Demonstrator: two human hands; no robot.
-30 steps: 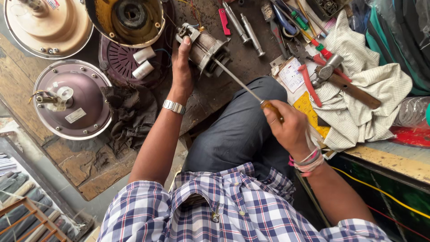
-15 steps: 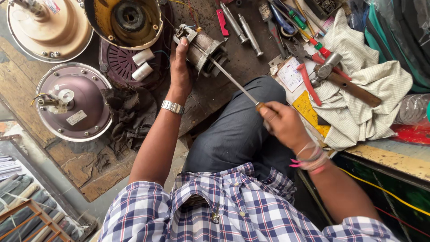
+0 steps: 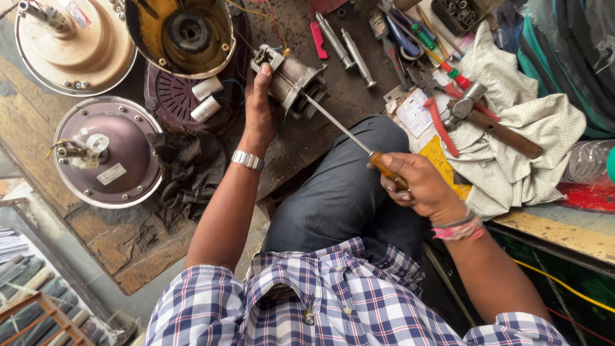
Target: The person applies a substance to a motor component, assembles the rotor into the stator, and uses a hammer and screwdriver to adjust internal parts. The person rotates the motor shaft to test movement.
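Right grip: your right hand (image 3: 419, 186) is closed around the wooden handle of a long screwdriver (image 3: 359, 142), fingers wrapped fully over it, above your knee.
Screwdriver shaft: the bare metal shaft runs up and left from your fist; its tip meets the end face of the small electric motor (image 3: 291, 80).
Left grip: your left hand (image 3: 259, 112) is clasped against the left side of the motor, thumb reaching up to its top bracket, pinning it on the workbench (image 3: 333, 83).
Motor position: it lies tilted on the dark bench top, just beyond your knee, between the two hands; coloured wires leave its upper end.
Wrists: a metal watch (image 3: 247, 159) on your left, pink and dark thread bands on your right.
Left of the motor: a yellow-lined fan housing (image 3: 179, 35), a maroon fan cover (image 3: 106, 150), a cream fan cover (image 3: 73, 45), two white capacitors (image 3: 206, 97) and a dark rag (image 3: 189, 166).
Right of the motor: a hammer (image 3: 490, 122) on a checked cloth (image 3: 519, 160), red-handled pliers (image 3: 442, 125), two socket rods (image 3: 346, 48).
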